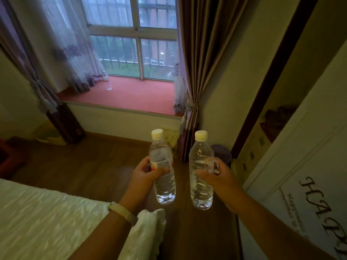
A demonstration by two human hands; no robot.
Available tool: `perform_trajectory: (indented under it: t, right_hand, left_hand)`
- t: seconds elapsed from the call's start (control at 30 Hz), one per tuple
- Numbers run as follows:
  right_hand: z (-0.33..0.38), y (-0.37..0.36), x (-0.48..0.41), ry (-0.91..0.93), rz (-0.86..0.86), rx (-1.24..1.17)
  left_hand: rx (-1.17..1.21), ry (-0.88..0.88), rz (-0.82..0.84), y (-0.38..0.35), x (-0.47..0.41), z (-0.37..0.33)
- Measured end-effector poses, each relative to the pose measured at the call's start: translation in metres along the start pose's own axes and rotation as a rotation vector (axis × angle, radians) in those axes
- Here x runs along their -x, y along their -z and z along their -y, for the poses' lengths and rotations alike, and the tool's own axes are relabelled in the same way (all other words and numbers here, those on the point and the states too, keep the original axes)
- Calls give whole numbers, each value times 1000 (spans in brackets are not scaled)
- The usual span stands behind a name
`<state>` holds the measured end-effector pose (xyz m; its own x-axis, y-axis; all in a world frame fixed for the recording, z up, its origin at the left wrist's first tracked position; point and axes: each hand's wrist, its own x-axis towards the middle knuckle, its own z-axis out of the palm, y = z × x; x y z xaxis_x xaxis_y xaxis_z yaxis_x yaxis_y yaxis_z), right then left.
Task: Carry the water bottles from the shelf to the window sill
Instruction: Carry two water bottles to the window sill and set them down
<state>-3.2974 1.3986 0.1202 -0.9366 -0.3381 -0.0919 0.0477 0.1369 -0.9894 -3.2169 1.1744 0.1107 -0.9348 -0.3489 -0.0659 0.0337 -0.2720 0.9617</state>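
My left hand grips one water bottle at its label; my right hand wraps a second bottle. Both are held near upright over the floor, long axes vertical, caps toward 12 o'clock. The window sill lies at 11 o'clock, well apart, a third bottle upright on it.

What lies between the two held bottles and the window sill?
Head view: wooden floor, a yellowish item by the curtain, then the wall below the window sill.
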Motion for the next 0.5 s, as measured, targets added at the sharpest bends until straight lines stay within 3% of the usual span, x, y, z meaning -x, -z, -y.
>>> perform_trajectory:
  t: [0.5]
  right_hand:
    - [19, -45, -190, -1, 44, -70]
  left_hand:
    - [-8, 19, -65, 51, -163, -26]
